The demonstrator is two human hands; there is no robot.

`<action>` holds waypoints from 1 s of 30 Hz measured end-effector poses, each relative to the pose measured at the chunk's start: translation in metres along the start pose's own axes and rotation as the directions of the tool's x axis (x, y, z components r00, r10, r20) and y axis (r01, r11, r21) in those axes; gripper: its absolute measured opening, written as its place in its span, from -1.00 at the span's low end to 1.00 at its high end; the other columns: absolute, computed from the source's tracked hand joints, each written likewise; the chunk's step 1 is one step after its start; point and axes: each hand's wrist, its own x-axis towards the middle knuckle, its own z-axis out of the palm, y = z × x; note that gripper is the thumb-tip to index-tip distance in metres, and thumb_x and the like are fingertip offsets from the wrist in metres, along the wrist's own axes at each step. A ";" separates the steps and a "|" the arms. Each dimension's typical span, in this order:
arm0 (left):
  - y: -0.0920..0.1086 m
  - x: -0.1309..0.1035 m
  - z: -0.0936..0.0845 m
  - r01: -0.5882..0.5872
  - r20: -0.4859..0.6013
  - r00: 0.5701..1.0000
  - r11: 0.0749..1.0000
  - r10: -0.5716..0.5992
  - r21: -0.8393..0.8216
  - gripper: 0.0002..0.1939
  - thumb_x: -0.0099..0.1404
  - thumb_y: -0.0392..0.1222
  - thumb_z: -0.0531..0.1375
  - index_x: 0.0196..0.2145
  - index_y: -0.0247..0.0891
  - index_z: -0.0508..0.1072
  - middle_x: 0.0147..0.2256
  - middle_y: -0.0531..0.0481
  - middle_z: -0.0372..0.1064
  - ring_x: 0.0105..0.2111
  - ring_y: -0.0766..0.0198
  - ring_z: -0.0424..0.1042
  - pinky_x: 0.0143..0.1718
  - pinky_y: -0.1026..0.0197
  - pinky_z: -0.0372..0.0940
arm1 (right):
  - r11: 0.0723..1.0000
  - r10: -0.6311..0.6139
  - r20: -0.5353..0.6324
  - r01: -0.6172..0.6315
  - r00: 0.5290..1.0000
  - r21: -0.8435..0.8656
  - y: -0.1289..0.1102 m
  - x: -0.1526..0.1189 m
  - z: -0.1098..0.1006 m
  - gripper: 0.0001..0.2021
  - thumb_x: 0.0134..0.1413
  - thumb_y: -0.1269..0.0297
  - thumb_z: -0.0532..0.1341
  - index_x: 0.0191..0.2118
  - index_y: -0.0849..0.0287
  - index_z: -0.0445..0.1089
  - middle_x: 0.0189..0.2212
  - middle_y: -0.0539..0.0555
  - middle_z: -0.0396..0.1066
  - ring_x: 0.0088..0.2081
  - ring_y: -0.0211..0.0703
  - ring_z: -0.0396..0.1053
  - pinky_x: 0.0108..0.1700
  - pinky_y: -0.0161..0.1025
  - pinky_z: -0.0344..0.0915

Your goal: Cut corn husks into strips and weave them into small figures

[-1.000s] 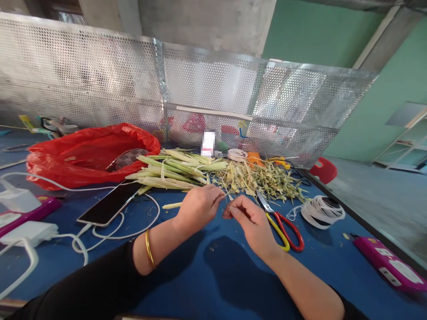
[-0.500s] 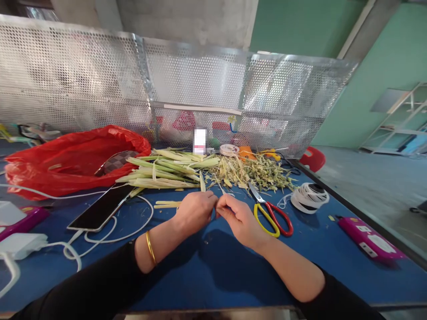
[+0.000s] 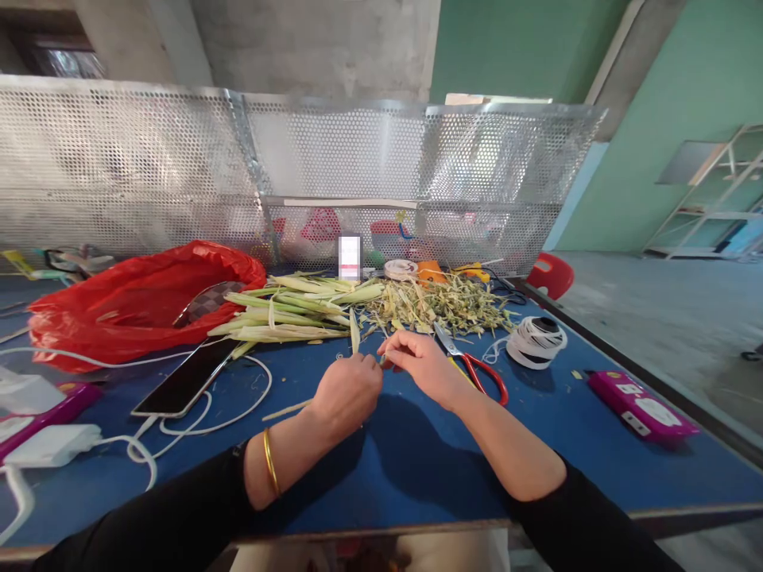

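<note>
My left hand (image 3: 347, 397) is closed over the blue table, its fingers round a narrow pale strip of corn husk (image 3: 286, 410) that sticks out behind it to the left. My right hand (image 3: 420, 365) meets it fingertip to fingertip in a pinch. A small greenish end (image 3: 383, 361) shows between the fingertips; the rest is hidden. Just beyond my left hand, a pale husk leaf (image 3: 354, 330) points toward me. Past both hands lie a pile of husk leaves (image 3: 292, 310) and a heap of short dry scraps (image 3: 453, 302). Scissors (image 3: 486, 377) lie beside my right hand.
A red plastic bag (image 3: 143, 302) and a phone (image 3: 184, 377) with white cables are at left. To the right are a spool of white cord (image 3: 536, 343) and a purple packet (image 3: 640, 405). A perforated metal screen (image 3: 339, 151) stands behind.
The view has shifted slightly. My left hand has turned, and the husk strip behind it now slants lower. My right hand has moved partly over the scissors' yellow handle.
</note>
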 end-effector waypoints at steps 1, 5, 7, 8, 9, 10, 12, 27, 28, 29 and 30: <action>0.003 0.000 0.001 -0.009 0.019 1.000 1.000 0.009 0.018 -0.77 0.22 -0.45 0.02 -0.30 -0.42 0.47 -0.39 -0.22 0.41 -0.33 0.07 0.43 -0.40 0.16 0.30 | 0.998 0.001 0.007 -0.001 1.000 -0.063 0.001 0.000 0.000 -0.88 0.04 0.34 0.12 -0.48 0.18 0.28 -0.36 0.03 0.40 -0.37 -0.23 0.35 -0.30 -0.27 0.26; 0.014 -0.001 0.003 0.045 0.111 0.993 0.998 -0.050 0.048 -0.73 0.19 -0.50 0.01 -0.26 -0.47 0.49 -0.35 -0.28 0.42 -0.33 0.07 0.44 -0.45 0.18 0.29 | 0.966 0.037 0.042 -0.025 0.998 -0.256 0.009 0.002 0.001 -0.86 0.06 0.37 0.12 -0.49 0.18 0.29 -0.48 0.01 0.41 -0.42 -0.24 0.34 -0.35 -0.31 0.23; 0.019 -0.001 0.001 0.056 0.178 0.982 0.998 -0.061 0.036 -0.72 0.19 -0.50 0.02 -0.27 -0.47 0.50 -0.35 -0.29 0.43 -0.31 0.08 0.46 -0.41 0.19 0.30 | 0.948 0.067 0.073 -0.041 0.995 -0.316 0.013 0.003 0.002 -0.86 0.07 0.39 0.12 -0.49 0.18 0.31 -0.48 0.01 0.45 -0.44 -0.26 0.34 -0.37 -0.33 0.22; 0.021 -0.001 -0.002 0.052 0.211 0.976 0.998 -0.055 0.020 -0.73 0.20 -0.48 0.02 -0.28 -0.45 0.51 -0.34 -0.30 0.44 -0.30 0.08 0.46 -0.37 0.18 0.31 | 0.939 0.079 0.085 -0.045 0.993 -0.342 0.014 0.004 0.002 -0.87 0.07 0.40 0.12 -0.48 0.18 0.32 -0.48 0.01 0.46 -0.45 -0.27 0.35 -0.38 -0.34 0.21; 0.022 0.000 -0.005 0.050 0.243 0.969 0.999 -0.048 -0.002 -0.74 0.22 -0.44 0.03 -0.28 -0.43 0.52 -0.34 -0.30 0.45 -0.28 0.08 0.47 -0.32 0.17 0.32 | 0.930 0.087 0.095 -0.047 0.992 -0.364 0.015 0.005 0.003 -0.88 0.06 0.41 0.13 -0.47 0.18 0.33 -0.48 0.01 0.47 -0.45 -0.27 0.35 -0.39 -0.35 0.20; 0.022 0.000 -0.008 0.054 0.274 0.961 0.998 -0.044 -0.028 -0.74 0.23 -0.40 0.03 -0.29 -0.41 0.53 -0.33 -0.29 0.46 -0.27 0.07 0.48 -0.29 0.16 0.32 | 0.923 0.092 0.102 -0.047 0.991 -0.381 0.016 0.005 0.003 -0.89 0.04 0.43 0.14 -0.47 0.19 0.35 -0.47 0.01 0.47 -0.44 -0.26 0.35 -0.39 -0.35 0.19; 0.020 0.002 -0.016 0.094 0.329 0.942 0.992 -0.063 -0.080 -0.73 0.24 -0.36 0.03 -0.26 -0.39 0.53 -0.30 -0.29 0.48 -0.25 0.07 0.48 -0.26 0.15 0.33 | 0.914 0.095 0.108 -0.043 0.990 -0.404 0.018 0.007 0.003 -0.90 0.00 0.45 0.16 -0.48 0.20 0.37 -0.48 0.02 0.47 -0.42 -0.24 0.35 -0.40 -0.35 0.17; -0.033 0.008 -0.011 0.230 0.281 0.951 0.898 -0.126 -0.375 -0.77 0.12 -0.25 0.08 -0.40 -0.20 0.56 -0.42 -0.05 0.52 -0.39 0.19 0.44 -0.44 0.27 0.17 | 0.871 0.104 0.173 -0.006 0.979 -0.490 0.025 0.003 0.004 -0.84 0.01 0.45 0.14 -0.33 0.17 0.46 -0.31 0.10 0.53 -0.28 -0.14 0.41 -0.31 -0.31 0.17; -0.034 0.009 -0.011 0.232 0.286 0.950 0.894 -0.124 -0.383 -0.78 0.13 -0.24 0.08 -0.42 -0.20 0.55 -0.43 -0.04 0.51 -0.40 0.20 0.43 -0.45 0.28 0.15 | 0.873 0.095 0.179 0.004 0.979 -0.487 0.024 0.003 0.005 -0.84 0.02 0.45 0.14 -0.32 0.17 0.46 -0.31 0.10 0.53 -0.27 -0.14 0.41 -0.30 -0.30 0.17; -0.034 0.010 -0.010 0.233 0.295 0.948 0.890 -0.118 -0.391 -0.78 0.14 -0.23 0.08 -0.43 -0.21 0.54 -0.45 -0.03 0.50 -0.42 0.22 0.43 -0.47 0.28 0.14 | 0.873 0.080 0.192 0.025 0.978 -0.487 0.024 0.002 0.005 -0.84 0.02 0.45 0.13 -0.32 0.16 0.46 -0.32 0.09 0.52 -0.28 -0.15 0.40 -0.30 -0.30 0.17; -0.035 0.011 -0.009 0.233 0.306 0.946 0.888 -0.111 -0.398 -0.79 0.16 -0.23 0.08 -0.43 -0.22 0.53 -0.46 -0.03 0.50 -0.43 0.23 0.42 -0.48 0.29 0.13 | 0.869 0.060 0.211 0.052 0.976 -0.492 0.023 0.002 0.005 -0.84 0.02 0.45 0.13 -0.32 0.17 0.45 -0.33 0.08 0.52 -0.29 -0.16 0.40 -0.30 -0.31 0.16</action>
